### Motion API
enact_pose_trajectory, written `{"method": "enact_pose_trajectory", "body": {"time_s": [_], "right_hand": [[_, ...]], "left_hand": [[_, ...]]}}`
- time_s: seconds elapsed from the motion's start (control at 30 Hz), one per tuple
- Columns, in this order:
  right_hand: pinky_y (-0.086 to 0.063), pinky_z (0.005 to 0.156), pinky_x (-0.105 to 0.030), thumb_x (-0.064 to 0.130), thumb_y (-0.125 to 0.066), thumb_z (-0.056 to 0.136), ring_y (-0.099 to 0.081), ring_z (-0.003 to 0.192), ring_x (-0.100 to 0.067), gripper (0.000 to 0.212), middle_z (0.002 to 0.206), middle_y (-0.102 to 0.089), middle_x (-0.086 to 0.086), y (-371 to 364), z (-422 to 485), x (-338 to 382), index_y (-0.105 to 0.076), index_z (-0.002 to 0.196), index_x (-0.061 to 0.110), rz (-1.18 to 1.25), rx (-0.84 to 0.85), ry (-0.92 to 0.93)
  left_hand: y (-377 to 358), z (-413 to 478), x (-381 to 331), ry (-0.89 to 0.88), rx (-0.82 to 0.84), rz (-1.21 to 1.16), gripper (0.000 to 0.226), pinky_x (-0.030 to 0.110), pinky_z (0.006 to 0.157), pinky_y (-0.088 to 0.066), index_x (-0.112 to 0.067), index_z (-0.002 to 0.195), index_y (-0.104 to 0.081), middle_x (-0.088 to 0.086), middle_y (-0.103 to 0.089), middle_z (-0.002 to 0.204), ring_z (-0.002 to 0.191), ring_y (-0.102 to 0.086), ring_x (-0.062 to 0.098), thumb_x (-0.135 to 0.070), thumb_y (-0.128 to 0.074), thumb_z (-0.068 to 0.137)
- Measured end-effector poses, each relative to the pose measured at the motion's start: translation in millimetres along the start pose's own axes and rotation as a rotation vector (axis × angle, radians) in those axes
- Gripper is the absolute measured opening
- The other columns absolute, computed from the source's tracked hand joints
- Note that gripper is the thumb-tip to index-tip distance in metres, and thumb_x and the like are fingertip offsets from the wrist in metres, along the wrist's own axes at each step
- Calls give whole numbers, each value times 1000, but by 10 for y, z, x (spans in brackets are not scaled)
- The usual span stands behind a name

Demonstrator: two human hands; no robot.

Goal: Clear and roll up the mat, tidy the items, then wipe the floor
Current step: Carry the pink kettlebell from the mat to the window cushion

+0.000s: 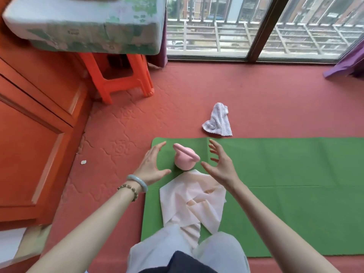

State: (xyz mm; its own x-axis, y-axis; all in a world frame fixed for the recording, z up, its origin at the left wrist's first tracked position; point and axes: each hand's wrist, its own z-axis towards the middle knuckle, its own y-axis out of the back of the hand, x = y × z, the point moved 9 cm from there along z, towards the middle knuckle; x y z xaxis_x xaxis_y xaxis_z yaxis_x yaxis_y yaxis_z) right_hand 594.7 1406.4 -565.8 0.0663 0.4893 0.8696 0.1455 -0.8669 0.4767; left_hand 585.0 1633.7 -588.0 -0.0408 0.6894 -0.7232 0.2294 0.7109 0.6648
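Observation:
A green mat (285, 194) lies flat on the red floor and runs off the right edge of the view. Near its left end stands a small pink kettlebell (186, 157). A pale pink cloth (194, 201) is spread on the mat just in front of the kettlebell, reaching back to my knees. My left hand (152, 166) hovers open to the left of the kettlebell. To the kettlebell's right, my right hand (221, 165) is open with fingers spread. Neither hand touches it. A white rag (218, 121) lies crumpled on the floor beyond the mat.
An orange plastic stool (120, 77) stands at the back left with a large wrapped box (86, 22) on top. Orange cabinet doors (33, 134) line the left side. A window (256, 26) with purple curtains runs along the far wall. A small white scrap (83, 162) lies on the floor.

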Motion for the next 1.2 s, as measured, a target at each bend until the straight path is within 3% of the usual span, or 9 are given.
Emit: {"method": "enact_pose_trajectory", "body": {"time_s": [0.13,0.27,0.43,0.53,0.73,0.83,0.9,1.03,1.2], "right_hand": [[-43,92,-23,10,-72,76,-48,117,-12,76,138,-46,-4,-238,409,-473,-34,142,14,-74,34,56],[-44,99,-35,11,-71,75,-47,124,-18,76,138,-47,-6,-579,767,-997,-34,141,13,-190,97,105],[-32,104,-26,16,-70,76,-43,128,-23,75,139,-47,-10,-1013,1106,-1552,-35,141,10,-323,164,92],[-28,105,-26,23,-69,78,-40,129,-26,73,140,-45,-12,-1283,1189,-1888,-35,141,8,-395,230,53],[-37,91,-26,26,-66,80,-50,117,-26,60,128,-56,-11,-1501,1313,-2203,-45,133,8,-374,239,-29],[-40,71,-27,21,-65,79,-61,92,-23,34,101,-68,-7,-1454,1364,-2210,-62,111,12,-312,176,-71],[-40,66,-30,19,-65,78,-59,81,-23,24,88,-68,-6,-1432,1357,-2202,-64,101,12,-299,159,-61],[-38,62,-32,15,-64,74,-55,73,-23,19,78,-62,-4,-1409,1314,-2183,-63,93,11,-316,175,-49],[-44,62,-35,12,-59,70,-57,75,-33,19,82,-66,-12,-1491,1191,-2079,-58,89,10,-512,291,-6]], "left_hand": [[-416,464,346,-77,33,49,91,35,113,-26,-22,144,-23,1,-35,145,134,-32,16,-19,-77,71],[-865,922,668,-208,63,219,85,30,115,-19,-15,144,-24,4,-34,146,136,-30,20,-16,-73,75],[-1424,1390,985,-392,135,497,80,38,113,-26,-14,145,-25,7,-34,148,135,-34,23,-18,-71,79],[-1686,1564,1119,-504,151,612,74,42,110,-32,-10,140,-37,11,-43,142,130,-42,28,-17,-72,75],[-1809,1757,1179,-525,37,572,57,49,97,-42,-5,115,-59,14,-63,114,110,-57,34,-13,-77,62],[-1752,1850,1150,-400,-3,507,36,41,91,-42,-7,103,-61,11,-64,103,101,-56,31,-17,-73,71],[-1751,1852,1096,-378,-24,540,24,40,85,-42,-6,97,-62,11,-64,96,95,-55,32,-14,-68,75],[-1762,1875,1044,-349,98,726,21,35,77,-44,-10,103,-59,7,-62,99,96,-54,26,-4,-48,86],[-1807,1666,1033,-288,255,967,22,32,72,-45,-12,110,-49,5,-57,106,100,-55,22,-9,-44,90]]}}
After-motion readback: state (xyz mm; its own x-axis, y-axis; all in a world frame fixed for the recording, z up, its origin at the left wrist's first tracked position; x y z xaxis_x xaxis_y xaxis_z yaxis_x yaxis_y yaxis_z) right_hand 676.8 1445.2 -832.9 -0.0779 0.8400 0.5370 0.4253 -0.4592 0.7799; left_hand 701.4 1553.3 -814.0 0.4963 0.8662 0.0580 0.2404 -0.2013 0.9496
